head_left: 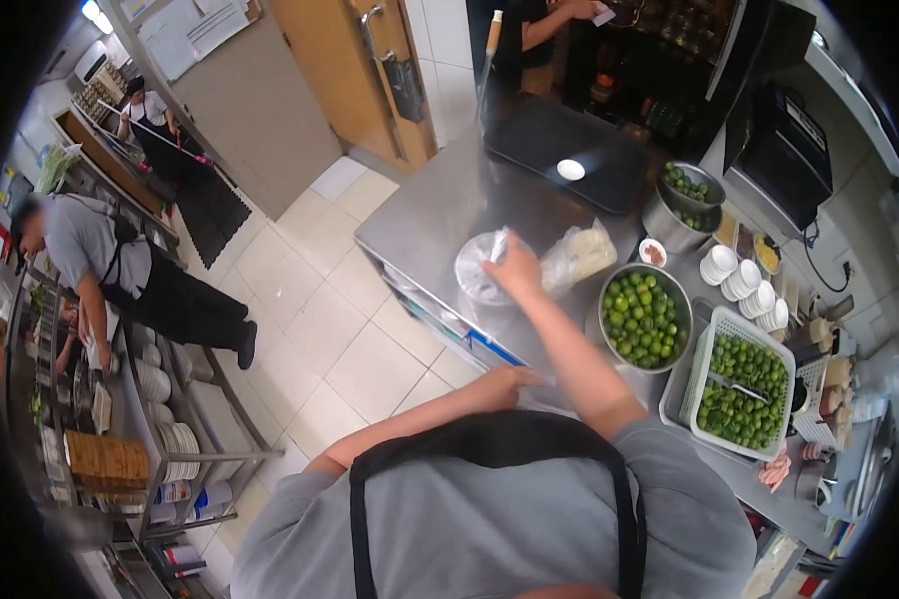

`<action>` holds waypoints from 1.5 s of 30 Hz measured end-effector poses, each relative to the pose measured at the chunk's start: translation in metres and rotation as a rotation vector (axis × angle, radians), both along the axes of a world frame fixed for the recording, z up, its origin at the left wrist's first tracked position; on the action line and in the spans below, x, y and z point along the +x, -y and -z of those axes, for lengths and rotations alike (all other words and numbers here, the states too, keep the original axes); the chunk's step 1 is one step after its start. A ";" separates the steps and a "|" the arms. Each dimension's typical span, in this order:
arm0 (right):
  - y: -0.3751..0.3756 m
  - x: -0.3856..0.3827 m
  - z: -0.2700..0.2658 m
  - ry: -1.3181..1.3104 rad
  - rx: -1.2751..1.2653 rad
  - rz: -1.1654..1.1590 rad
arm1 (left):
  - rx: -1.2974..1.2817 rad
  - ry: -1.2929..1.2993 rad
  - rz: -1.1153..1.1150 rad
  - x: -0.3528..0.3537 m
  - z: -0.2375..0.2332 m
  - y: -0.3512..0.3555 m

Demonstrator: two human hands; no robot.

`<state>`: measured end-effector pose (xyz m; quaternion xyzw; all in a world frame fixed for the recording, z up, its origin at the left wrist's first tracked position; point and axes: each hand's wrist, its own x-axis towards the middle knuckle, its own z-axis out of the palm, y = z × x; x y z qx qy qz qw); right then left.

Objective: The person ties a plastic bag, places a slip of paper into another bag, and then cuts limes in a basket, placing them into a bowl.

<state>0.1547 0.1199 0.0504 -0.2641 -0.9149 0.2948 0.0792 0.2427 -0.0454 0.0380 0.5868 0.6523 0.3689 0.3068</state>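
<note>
My right hand (pixel 516 270) reaches over the steel counter, its fingers closed at the rim of a round translucent plastic tub (pixel 477 285). What lies inside the tub is hard to make out. Close to my body, my left hand (pixel 507 387) is curled at the counter's front edge, and whitish clear plastic (pixel 554 396) shows beside it. Its fingertips are hidden. Right of the tub lies a clear plastic bag with pale contents (pixel 581 254). A steel bowl of green limes (pixel 641 317) stands nearer my right forearm.
A white basket (pixel 704 399) holds cut limes and tongs. Behind are a black tray (pixel 529 135) with a small white dish (pixel 570 170), steel pots (pixel 674 220) and stacked white cups (pixel 739 280). Co-workers (pixel 110 250) stand left and beyond the counter; shelves (pixel 195 439) hold plates.
</note>
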 end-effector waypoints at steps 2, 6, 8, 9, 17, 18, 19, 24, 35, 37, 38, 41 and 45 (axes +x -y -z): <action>0.003 -0.008 0.003 0.031 -0.089 0.018 | 0.013 0.062 -0.002 -0.006 -0.006 -0.006; -0.002 -0.010 0.037 -0.290 -0.295 0.135 | 0.065 0.146 0.013 -0.029 -0.015 -0.016; 0.002 -0.006 0.035 -0.390 -0.343 0.150 | 0.066 0.145 0.031 -0.042 -0.015 -0.018; 0.004 -0.006 0.037 -0.478 -0.398 0.190 | 0.079 0.166 0.067 -0.048 -0.015 -0.019; -0.002 -0.014 -0.044 -0.734 -0.641 0.432 | -0.092 0.415 0.352 -0.137 0.008 -0.038; -0.008 -0.017 -0.054 -0.784 -0.692 0.416 | -0.125 0.419 0.371 -0.153 0.004 -0.042; -0.013 -0.019 -0.068 -0.898 -0.479 0.351 | -0.165 0.495 0.344 -0.169 0.011 -0.045; -0.006 -0.010 -0.128 -1.138 -0.590 0.270 | -0.349 0.597 0.304 -0.217 0.008 -0.068; 0.035 0.045 -0.040 -1.229 -1.032 0.457 | -0.475 1.196 0.147 -0.295 0.019 -0.062; 0.045 0.046 -0.021 -1.098 -0.898 0.416 | -0.472 1.280 0.312 -0.289 0.008 -0.060; 0.048 0.046 -0.013 -1.093 -0.905 0.418 | -0.399 1.046 0.240 -0.275 -0.007 -0.062; 0.050 0.042 0.003 -1.086 -1.139 0.416 | -0.164 0.598 0.216 -0.247 -0.034 -0.075; 0.054 0.035 0.008 -1.088 -1.226 0.445 | 0.164 0.302 0.339 -0.255 -0.078 -0.066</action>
